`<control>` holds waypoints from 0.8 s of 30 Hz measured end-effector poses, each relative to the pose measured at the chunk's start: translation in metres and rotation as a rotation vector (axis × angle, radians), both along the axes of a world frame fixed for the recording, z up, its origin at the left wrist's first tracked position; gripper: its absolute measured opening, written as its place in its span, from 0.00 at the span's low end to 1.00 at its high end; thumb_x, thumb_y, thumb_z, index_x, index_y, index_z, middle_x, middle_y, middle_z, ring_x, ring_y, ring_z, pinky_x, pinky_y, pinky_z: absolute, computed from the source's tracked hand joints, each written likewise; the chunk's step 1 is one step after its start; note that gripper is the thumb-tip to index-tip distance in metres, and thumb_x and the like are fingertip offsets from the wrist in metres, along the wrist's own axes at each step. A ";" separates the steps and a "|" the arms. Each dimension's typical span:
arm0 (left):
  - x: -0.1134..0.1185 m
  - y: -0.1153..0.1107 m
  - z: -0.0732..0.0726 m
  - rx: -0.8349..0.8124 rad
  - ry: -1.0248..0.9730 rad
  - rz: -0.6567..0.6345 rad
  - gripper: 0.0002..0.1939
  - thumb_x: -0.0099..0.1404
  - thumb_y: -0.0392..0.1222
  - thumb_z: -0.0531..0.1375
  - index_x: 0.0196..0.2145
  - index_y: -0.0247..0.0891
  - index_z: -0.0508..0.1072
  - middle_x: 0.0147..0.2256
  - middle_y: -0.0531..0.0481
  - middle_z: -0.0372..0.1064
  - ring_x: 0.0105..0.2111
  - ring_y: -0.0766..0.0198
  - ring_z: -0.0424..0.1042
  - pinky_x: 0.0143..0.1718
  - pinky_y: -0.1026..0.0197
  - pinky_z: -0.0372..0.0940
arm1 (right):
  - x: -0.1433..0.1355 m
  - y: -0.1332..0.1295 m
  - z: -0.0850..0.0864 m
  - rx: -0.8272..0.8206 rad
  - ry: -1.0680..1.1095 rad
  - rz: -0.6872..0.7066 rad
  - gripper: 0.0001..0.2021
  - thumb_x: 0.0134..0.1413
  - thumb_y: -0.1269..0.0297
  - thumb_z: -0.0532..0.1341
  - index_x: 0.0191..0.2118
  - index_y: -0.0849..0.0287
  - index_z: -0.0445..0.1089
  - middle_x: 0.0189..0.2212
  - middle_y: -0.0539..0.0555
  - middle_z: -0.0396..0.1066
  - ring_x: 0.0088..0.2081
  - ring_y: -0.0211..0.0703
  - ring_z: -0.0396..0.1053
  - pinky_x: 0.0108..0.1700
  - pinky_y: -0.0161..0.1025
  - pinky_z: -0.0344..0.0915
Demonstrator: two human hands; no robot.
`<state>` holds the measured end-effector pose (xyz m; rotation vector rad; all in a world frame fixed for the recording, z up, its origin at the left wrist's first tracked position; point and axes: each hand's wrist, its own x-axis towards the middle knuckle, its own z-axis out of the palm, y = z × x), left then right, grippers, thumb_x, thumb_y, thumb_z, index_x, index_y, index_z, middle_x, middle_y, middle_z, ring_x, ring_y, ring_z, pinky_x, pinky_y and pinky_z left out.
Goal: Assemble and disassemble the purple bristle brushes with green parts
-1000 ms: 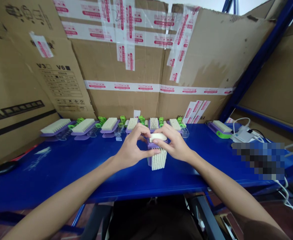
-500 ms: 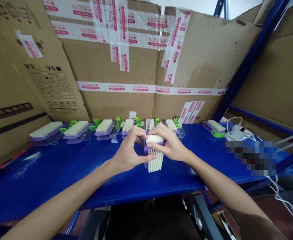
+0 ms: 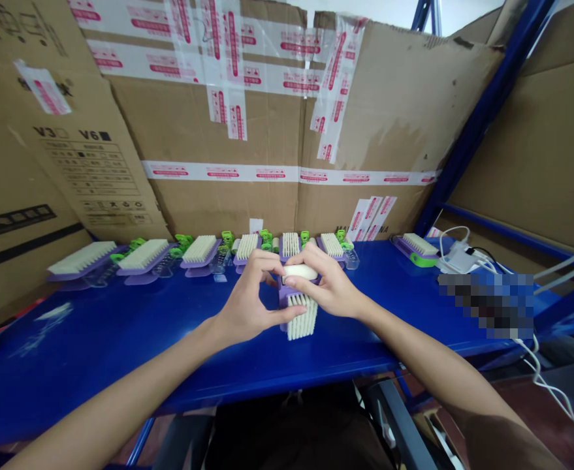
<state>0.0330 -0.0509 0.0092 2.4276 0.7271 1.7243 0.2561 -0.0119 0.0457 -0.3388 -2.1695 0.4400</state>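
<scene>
Just above the front part of the blue table, both hands meet around a purple brush (image 3: 282, 299) with cream bristles (image 3: 302, 320) at its near end. My left hand (image 3: 248, 297) is curled around its left side, the thumb against the bristles and the fingertips at the upper part. Between the thumb and fingers of my right hand (image 3: 334, 282) is a cream rounded piece (image 3: 300, 270) at the brush's upper end. The fingers hide where this piece meets the purple body.
Along the back of the blue table (image 3: 134, 339) stands a row of several purple brushes (image 3: 201, 251) with green clips (image 3: 226, 240) and clear plastic parts (image 3: 221, 261). Another brush (image 3: 418, 247) lies at right, near a white adapter (image 3: 463, 260) with cables. Cardboard (image 3: 228, 205) walls the back.
The whole view has shifted slightly. Both hands keep nearly the same grip on the brush, and the cream rounded piece appears tilted a little differently.
</scene>
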 end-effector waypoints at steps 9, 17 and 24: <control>-0.001 0.004 -0.002 0.033 0.000 0.010 0.32 0.63 0.50 0.81 0.56 0.47 0.69 0.50 0.48 0.67 0.47 0.58 0.72 0.37 0.60 0.76 | -0.002 0.002 -0.005 0.102 -0.020 -0.032 0.11 0.81 0.51 0.61 0.53 0.51 0.72 0.43 0.54 0.71 0.47 0.52 0.68 0.52 0.52 0.68; 0.001 0.005 -0.002 0.027 -0.017 0.015 0.29 0.65 0.52 0.80 0.53 0.47 0.70 0.48 0.49 0.67 0.45 0.59 0.71 0.37 0.60 0.75 | 0.001 -0.001 0.007 0.096 -0.110 -0.022 0.10 0.79 0.53 0.65 0.54 0.52 0.73 0.42 0.53 0.68 0.47 0.51 0.67 0.52 0.50 0.66; 0.002 0.003 0.001 0.070 -0.021 0.015 0.25 0.67 0.50 0.79 0.51 0.46 0.71 0.45 0.51 0.67 0.42 0.61 0.70 0.34 0.61 0.72 | -0.001 -0.003 0.006 0.044 -0.094 0.019 0.09 0.80 0.54 0.65 0.54 0.52 0.73 0.43 0.53 0.68 0.48 0.51 0.68 0.53 0.50 0.68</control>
